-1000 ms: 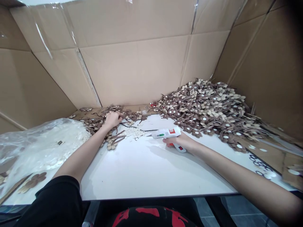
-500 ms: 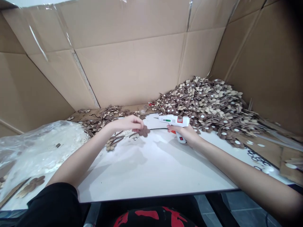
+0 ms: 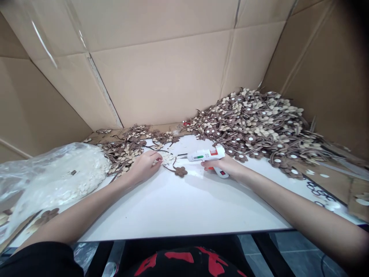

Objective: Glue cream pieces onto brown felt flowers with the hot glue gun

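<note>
My right hand (image 3: pixel 227 165) grips a white hot glue gun (image 3: pixel 206 155) with its nozzle pointing left, just above the white table (image 3: pixel 184 204). A single brown wooden flower with a stem (image 3: pixel 180 171) lies on the table below the nozzle. My left hand (image 3: pixel 144 165) rests on the table to the left of that flower, its fingers curled over small pale round discs (image 3: pixel 164 157); whether it pinches one is not clear. A low pile of brown and tan flowers (image 3: pixel 127 148) lies just behind my left hand.
A big heap of finished wooden flowers with white centres (image 3: pixel 259 127) fills the back right. A clear plastic bag of pale discs (image 3: pixel 54 181) lies at the left. Cardboard walls (image 3: pixel 161 77) enclose the table on three sides. Loose cardboard sheets (image 3: pixel 340 184) lie at the far right.
My left hand drew a brown flower from the left pile, laid it on the table, then moved back left onto the discs. The glue gun swung up and came down again.
</note>
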The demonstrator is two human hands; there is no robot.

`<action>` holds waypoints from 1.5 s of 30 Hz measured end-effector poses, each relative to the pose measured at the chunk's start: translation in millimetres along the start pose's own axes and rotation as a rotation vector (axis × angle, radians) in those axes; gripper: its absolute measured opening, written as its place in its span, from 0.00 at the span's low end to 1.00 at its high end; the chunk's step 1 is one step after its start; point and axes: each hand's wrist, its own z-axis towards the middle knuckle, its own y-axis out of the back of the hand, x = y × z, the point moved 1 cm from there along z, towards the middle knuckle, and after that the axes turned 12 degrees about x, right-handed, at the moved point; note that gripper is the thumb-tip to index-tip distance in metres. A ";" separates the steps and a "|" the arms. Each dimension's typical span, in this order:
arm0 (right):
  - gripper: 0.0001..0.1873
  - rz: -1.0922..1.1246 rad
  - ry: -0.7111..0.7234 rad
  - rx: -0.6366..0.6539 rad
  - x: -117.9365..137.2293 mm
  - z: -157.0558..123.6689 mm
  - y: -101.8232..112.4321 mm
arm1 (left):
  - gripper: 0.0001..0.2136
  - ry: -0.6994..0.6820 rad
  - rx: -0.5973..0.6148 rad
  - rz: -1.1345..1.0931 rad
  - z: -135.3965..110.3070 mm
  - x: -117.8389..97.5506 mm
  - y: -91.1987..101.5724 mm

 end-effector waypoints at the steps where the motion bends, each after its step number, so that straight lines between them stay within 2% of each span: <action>1: 0.10 0.001 -0.027 0.017 0.8 -0.9 -0.8 | 0.10 0.005 0.007 -0.014 -3.3 0.3 -0.7; 6: 0.04 -0.055 -0.099 0.040 6.9 -5.0 -3.7 | 0.11 -0.028 0.085 -0.074 -5.3 -1.2 -6.5; 10: 0.04 -0.111 -0.111 0.009 9.3 -7.3 -3.0 | 0.11 -0.020 0.106 -0.166 -3.6 4.2 -12.1; 18: 0.04 -0.171 -0.110 0.083 3.1 -6.1 -0.6 | 0.11 -0.047 0.145 -0.258 -3.1 12.0 -9.7; 33: 0.03 -0.197 -0.115 0.091 -2.0 -3.0 0.2 | 0.11 -0.012 0.133 -0.067 -7.6 8.7 -14.9; 45: 0.03 -0.156 -0.095 0.107 6.8 -5.2 -6.6 | 0.10 -0.026 0.131 -0.018 -9.3 5.3 -12.5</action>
